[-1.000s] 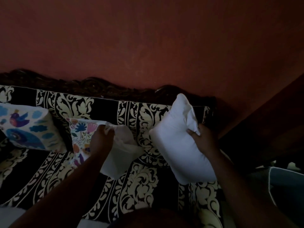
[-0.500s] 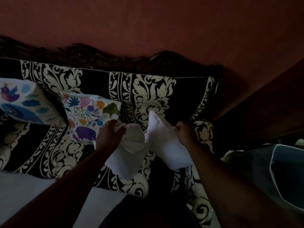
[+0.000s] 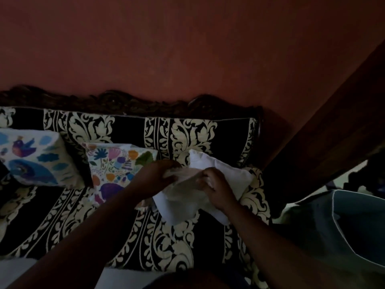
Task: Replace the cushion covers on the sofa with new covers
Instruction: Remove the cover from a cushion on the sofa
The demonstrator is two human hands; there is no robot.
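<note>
Where the two forearms reach up from the bottom of the frame, they meet just right of centre over the sofa seat, which is covered in black cloth with cream leaf scrolls. The left hand has its fingers curled into the bunched edge of a white cover, gripping it at the top. The right hand pinches the same cover from the other side, its fingers bent round a fold of the cloth. The cover hangs slack between the two hands and sags down to the seat. Behind it and touching it, a bare white cushion lies against the sofa's right end, one corner pointing up toward the backrest; whether any of it is inside the cover I cannot tell in this dim light.

Just left of the hands, a cushion with a flower print leans on the backrest, partly hidden by the left wrist. Farther left, near the frame's edge, sits a cushion with blue birds. In the lower right, a grey-blue piece with pale piping stands beside the sofa's arm. Beyond the carved dark top rail, a red-brown wall fills the upper half.
</note>
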